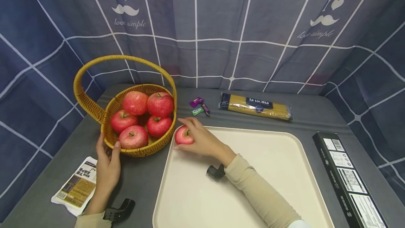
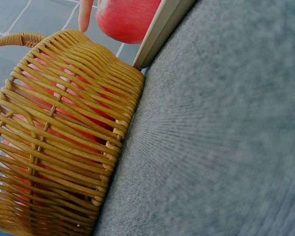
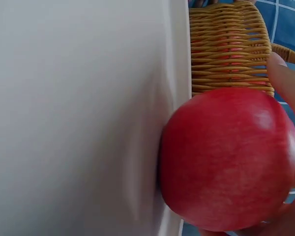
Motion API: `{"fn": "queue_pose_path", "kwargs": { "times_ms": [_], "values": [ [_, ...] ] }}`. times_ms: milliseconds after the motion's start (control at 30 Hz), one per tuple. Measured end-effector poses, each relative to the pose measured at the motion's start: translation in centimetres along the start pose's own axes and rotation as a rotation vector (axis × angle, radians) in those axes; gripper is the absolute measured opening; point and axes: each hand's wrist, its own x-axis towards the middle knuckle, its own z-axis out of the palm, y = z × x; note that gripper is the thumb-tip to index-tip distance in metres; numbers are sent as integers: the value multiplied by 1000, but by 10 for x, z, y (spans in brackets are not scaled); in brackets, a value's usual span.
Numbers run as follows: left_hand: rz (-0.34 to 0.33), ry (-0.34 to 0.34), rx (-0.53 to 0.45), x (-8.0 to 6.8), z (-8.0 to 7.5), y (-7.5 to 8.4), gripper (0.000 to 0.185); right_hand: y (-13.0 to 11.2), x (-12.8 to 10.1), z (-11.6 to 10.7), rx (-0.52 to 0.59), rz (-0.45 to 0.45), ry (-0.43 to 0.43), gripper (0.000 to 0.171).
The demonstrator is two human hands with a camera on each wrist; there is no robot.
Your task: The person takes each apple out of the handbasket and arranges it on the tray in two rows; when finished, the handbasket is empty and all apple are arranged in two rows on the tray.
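My right hand point(image 1: 202, 138) grips a red apple point(image 1: 183, 135) over the tray's far left corner. In the right wrist view this apple point(image 3: 226, 160) fills much of the picture beside the tray's rim, with fingers point(image 3: 290, 86) around it. My left hand point(image 1: 108, 168) holds the near left side of a yellow wicker basket point(image 1: 148, 149), thumb at the rim. Several red apples point(image 1: 134, 137) lie inside the basket, and its tall handle point(image 1: 124, 57) arches above them. Woven slats of the basket point(image 2: 64, 132) fill the left of the left wrist view; that hand is mostly hidden there.
A cream tray point(image 1: 253, 185) lies right of the basket on the grey tabletop point(image 1: 142, 192). Behind it are small wrapped candies point(image 1: 197, 110) and a pasta packet point(image 1: 256, 106). A long black box point(image 1: 345, 175) lies to the right, a white-and-brown pouch point(image 1: 77, 185) at left.
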Motion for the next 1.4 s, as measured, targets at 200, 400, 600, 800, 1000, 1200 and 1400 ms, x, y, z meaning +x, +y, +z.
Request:
{"fn": "queue_pose_path", "kwargs": {
  "times_ms": [200,400,600,800,1000,1200,1400],
  "values": [
    [6,3,-6,0,-2,1,60,-14,4,-9,58,-31,124,76],
    [17,6,-15,0,-4,1,60,-52,30,-3,206,15,302,66],
    [1,0,2,-1,-2,1,60,-82,65,23,186,190,548,80],
    [2,-12,-20,0,-1,0,61,-96,86,49,125,343,705,85],
    [-5,-11,-6,-1,-1,1,61,-96,96,60,37,380,767,74],
    [9,-7,11,0,1,1,61,-91,102,57,-50,351,812,63],
    [17,-7,5,0,1,0,61,-92,99,55,-70,335,799,49]
  ]
}}
